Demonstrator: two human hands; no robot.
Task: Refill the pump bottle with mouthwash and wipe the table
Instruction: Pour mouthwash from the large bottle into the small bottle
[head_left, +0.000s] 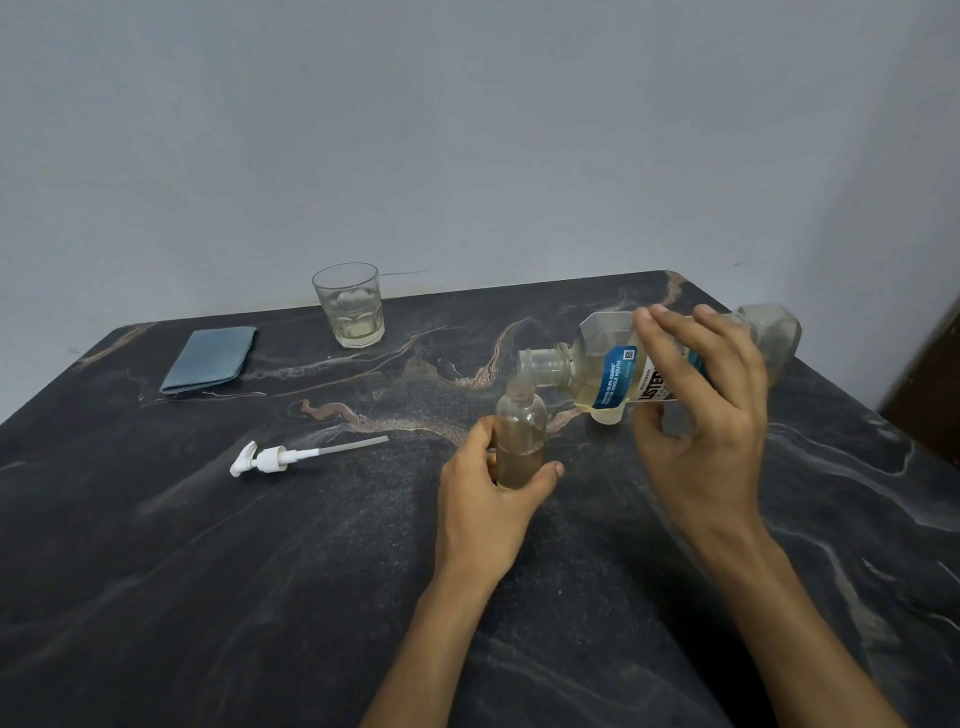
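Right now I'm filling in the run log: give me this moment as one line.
step: pouring | left hand: holds pump bottle upright | right hand: tips mouthwash bottle over its neck | pump head, cloth: on table

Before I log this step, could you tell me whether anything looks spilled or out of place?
No spill shows on the table. The pump lies on its side left of the small bottle, which fits a refill. Nothing else stands out.
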